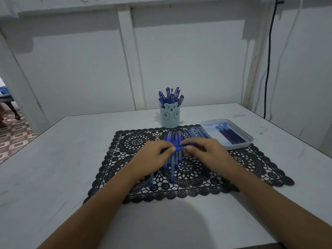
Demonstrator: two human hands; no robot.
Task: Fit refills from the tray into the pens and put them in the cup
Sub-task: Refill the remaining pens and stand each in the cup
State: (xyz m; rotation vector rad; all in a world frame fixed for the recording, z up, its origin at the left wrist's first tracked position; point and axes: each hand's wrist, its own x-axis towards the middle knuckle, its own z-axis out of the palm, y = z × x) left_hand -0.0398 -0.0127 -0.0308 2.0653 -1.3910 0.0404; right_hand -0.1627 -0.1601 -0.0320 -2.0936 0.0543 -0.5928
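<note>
- The left hand (152, 155) and right hand (203, 150) each pinch an end of one pen (179, 147), whose long axis runs 9 to 3.
- The cup (169, 115) stands at 12 o'clock beyond them, and the tray (249, 139) lies at 2, nearer the right hand.

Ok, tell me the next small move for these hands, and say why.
Probably press the two ends of the blue pen together to close it. The left hand and right hand pinch it crosswise between them above the loose pens on the mat, and whether it is fully joined cannot be told; the cup stands behind.
</note>
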